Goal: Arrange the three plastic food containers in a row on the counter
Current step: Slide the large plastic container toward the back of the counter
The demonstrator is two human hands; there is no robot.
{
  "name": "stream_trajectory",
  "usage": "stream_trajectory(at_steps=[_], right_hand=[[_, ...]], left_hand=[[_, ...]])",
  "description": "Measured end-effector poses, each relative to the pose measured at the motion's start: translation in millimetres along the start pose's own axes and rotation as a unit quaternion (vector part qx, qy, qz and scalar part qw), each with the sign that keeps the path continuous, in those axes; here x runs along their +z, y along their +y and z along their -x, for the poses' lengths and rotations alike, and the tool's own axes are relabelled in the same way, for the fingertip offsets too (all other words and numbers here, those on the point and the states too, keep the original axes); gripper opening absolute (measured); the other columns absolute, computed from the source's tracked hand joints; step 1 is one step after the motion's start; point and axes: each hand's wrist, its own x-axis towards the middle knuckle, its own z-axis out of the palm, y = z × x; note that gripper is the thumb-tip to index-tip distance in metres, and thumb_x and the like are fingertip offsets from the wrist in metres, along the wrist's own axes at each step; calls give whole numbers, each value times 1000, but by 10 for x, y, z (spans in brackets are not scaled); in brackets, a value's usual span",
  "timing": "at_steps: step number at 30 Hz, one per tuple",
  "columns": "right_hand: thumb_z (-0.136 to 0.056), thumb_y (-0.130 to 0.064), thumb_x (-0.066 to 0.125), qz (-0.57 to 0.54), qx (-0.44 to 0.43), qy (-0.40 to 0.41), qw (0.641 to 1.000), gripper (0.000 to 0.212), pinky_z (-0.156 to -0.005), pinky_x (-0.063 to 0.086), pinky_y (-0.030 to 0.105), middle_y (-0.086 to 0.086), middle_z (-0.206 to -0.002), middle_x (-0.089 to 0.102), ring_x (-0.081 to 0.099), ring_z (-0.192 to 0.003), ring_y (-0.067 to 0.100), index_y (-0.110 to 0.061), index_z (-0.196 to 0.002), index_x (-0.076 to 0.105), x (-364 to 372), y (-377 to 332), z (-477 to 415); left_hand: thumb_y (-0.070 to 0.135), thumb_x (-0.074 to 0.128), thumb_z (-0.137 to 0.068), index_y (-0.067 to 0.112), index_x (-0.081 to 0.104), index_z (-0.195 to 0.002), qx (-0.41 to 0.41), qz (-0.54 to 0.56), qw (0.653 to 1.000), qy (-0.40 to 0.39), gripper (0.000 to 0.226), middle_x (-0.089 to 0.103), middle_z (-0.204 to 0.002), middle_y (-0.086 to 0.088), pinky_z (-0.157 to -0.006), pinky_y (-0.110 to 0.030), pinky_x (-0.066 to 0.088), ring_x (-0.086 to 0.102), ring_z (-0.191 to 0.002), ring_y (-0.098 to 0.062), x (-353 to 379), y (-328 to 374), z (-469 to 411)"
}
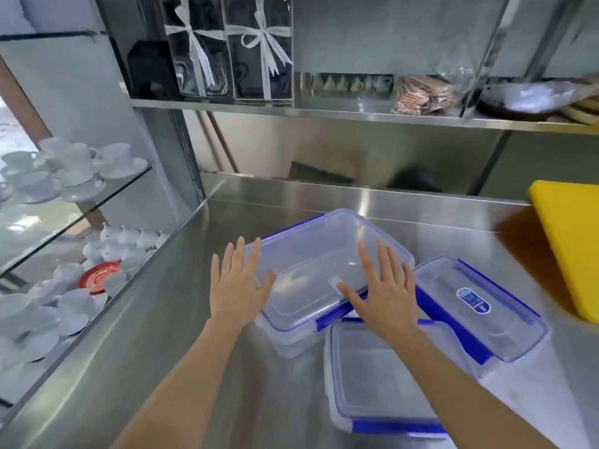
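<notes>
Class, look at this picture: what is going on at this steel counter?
A person reaches both open hands, left hand and right hand, over the largest lidded container. Two smaller containers, one labelled and one nearest the person, sit clustered against it on the counter, not yet in a row. A yellow board lies right.

Clear plastic containers (327,264), brushed-steel counter (155,335)

Three clear plastic food containers with blue-clipped lids sit on the steel desk (168,319): a large one (311,254), a labelled one (486,315) and a near one (372,384). One yellow cutting board (570,241) lies at right. Two ribbon-tied gift boxes (197,50) (259,47) stand on the shelf (324,109). Two hands (238,283) (382,286) are visible.
</notes>
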Motion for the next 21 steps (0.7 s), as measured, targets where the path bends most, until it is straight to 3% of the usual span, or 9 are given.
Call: stream_trajectory(at_steps=[6, 9, 12, 14, 17, 19, 21], right_hand=[[-70, -80, -2, -32, 71, -18, 997, 94, -114, 15, 46, 12, -156, 12, 11, -143, 29, -26, -144, 20, 104, -51, 50], [-71, -77, 20, -132, 167, -44, 976, 96, -113, 20, 48, 21, -154, 8, 12, -141, 36, -16, -145, 13, 145, -124, 69], [-77, -64, 49, -285, 265, -77, 918, 101, -110, 26, 44, 19, -155, -1, 18, -139, 36, -10, -145, -4, 147, -205, 57], [-79, -52, 58, -371, 304, -70, 875, 102, -101, 35, 37, 14, -154, 10, 34, -129, 28, -10, -145, -8, 146, -246, 24], [-78, -44, 64, -410, 317, -63, 853, 100, -89, 42, 36, 13, -143, 35, 48, -112, 27, -10, -144, -2, 152, -262, -36], [-76, -42, 66, -422, 320, -59, 846, 100, -85, 44, 35, 14, -139, 38, 49, -105, 26, -11, -144, 0, 161, -254, -72], [-78, -38, 66, -453, 318, -62, 830, 99, -84, 42, 32, 12, -138, 38, 45, -100, 20, -13, -144, -1, 157, -227, -113]], left_hand=[[54, 43, -89, 25, 33, -142, -28, 23, 998, -57, 62, 27, -155, -6, -118, -45, 4, 19, -144, -22, 51, -89, -173], [54, 41, -89, 22, 37, -139, -42, 36, 995, -77, 60, 38, -150, -5, -116, -46, 10, 29, -139, -22, 13, -128, -323], [56, 38, -89, 18, 43, -134, -40, 26, 994, -100, 59, 49, -140, -9, -111, -45, 23, 44, -128, -29, -26, -139, -488], [56, 36, -90, 14, 45, -132, -48, 13, 991, -121, 60, 51, -137, -13, -106, -45, 29, 47, -124, -33, -50, -146, -603], [54, 40, -90, 12, 41, -136, -99, 84, 976, -173, 62, 44, -142, -15, -105, -45, 32, 44, -126, -34, -39, -185, -731], [49, 48, -90, 8, 47, -128, -133, 200, 949, -205, 56, 48, -133, -17, -92, -39, 41, 51, -112, -34, -9, -223, -762], [47, 57, -85, 10, 54, -99, -143, 250, 938, -193, 40, 57, -105, -11, -68, -34, 40, 52, -85, -27, 5, -273, -750]])
